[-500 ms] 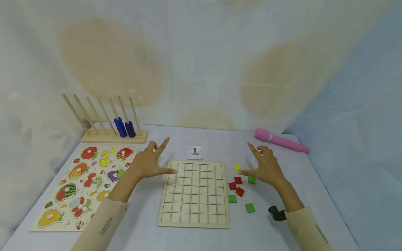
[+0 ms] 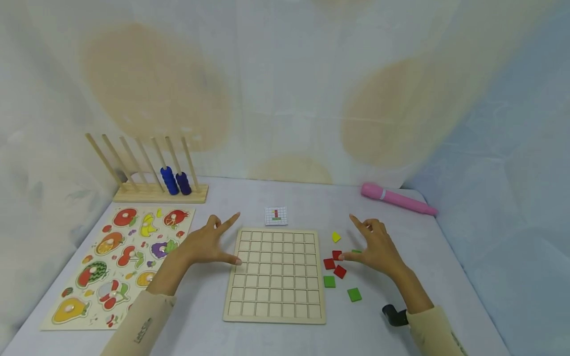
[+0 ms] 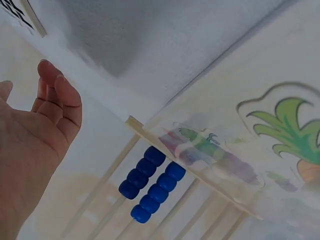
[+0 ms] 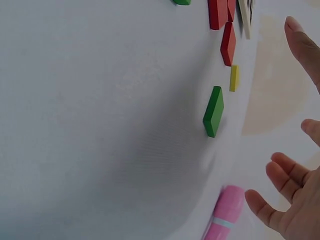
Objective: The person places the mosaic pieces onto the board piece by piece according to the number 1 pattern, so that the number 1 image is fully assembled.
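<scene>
Head view: both hands are found spread and empty, with forefinger and thumb held wide apart and the remaining fingers loosely bent. The left hand is positioned between the fruit puzzle board and the gridded wooden board; its thumb tip is seen over the latter's left edge, though contact cannot be confirmed. The right hand is placed over the tile group to the right of the gridded board, its thumb tip seen over one of three red tiles, contact likewise undetermined. Beige sleeves are noted on both arms.

Two green tiles are lying in plain sight nearer the wearer; a third is partly covered by the right hand but is fully shown in the right wrist view. A yellow piece is located beyond the red tiles. Behind the gridded board, a small card is laid, printed with a grid and red, yellow and green marks. At the table's far left, a peg rack is stood, two of its pegs threaded with blue beads. At far right, a pink wand-shaped object is laid diagonally. A black object is noted beside the right sleeve. A pale patterned cloth is hung behind.
</scene>
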Demonstrator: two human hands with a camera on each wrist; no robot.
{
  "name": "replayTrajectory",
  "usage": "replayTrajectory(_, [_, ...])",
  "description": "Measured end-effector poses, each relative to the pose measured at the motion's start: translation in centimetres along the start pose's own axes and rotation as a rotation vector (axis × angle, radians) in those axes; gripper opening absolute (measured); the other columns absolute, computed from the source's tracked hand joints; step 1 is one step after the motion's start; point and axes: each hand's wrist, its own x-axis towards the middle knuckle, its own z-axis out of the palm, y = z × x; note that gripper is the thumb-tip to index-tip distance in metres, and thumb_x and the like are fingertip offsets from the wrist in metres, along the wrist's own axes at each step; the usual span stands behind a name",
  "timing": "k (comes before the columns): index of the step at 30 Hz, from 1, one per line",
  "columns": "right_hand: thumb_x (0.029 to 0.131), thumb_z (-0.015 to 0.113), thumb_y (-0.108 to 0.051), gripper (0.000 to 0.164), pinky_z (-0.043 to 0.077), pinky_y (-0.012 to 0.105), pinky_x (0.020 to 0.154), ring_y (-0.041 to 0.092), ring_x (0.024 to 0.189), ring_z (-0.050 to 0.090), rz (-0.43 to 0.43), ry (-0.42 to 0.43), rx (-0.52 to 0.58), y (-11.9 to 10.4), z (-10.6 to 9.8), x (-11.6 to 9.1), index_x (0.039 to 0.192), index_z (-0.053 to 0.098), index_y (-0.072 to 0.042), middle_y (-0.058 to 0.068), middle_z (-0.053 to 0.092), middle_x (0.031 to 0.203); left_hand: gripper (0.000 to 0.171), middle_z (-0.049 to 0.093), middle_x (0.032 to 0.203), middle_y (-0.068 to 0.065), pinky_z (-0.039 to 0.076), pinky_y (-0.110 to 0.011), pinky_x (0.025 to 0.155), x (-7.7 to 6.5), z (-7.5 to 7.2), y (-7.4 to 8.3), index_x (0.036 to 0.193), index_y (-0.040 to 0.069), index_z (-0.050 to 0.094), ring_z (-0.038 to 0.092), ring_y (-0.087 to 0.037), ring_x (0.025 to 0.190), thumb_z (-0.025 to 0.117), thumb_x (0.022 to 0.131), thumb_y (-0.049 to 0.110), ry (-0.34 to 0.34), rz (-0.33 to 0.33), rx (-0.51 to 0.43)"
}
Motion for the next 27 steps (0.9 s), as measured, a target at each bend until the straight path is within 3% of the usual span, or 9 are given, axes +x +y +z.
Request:
replayTrajectory(13, [0.064,0.089,-0.052,0.107,0.046,0.053,0.089,0.033,0.114,0.042,-0.011,-0.011,0.048,0.2,0.8,-0.7,0.153,0.040,-0.019,0.020,0.046,0.123,0.123,0.038,0.107,-0.011,0.036,-0.033,0.059,-0.5,1.2,-0.6,0.158,0.030,0.027,0.042,-0.019,0.070,0.089,0.056,0.061,-0.103,-0.015,-0.138])
replayTrajectory(27, [0.068,0.088,-0.048,0.095,0.045,0.046,0.083,0.030,0.107,0.043,-0.050,0.001,0.053,1.0,1.3,-0.4,0.149,0.047,-0.017,0.016,0.048,0.115,0.118,0.036,0.105,-0.009,0.036,-0.032,0.062,-0.4,1.8,-1.1,0.154,0.028,0.037,0.043,-0.020,0.074,0.092,0.054,0.055,-0.135,0.006,-0.127])
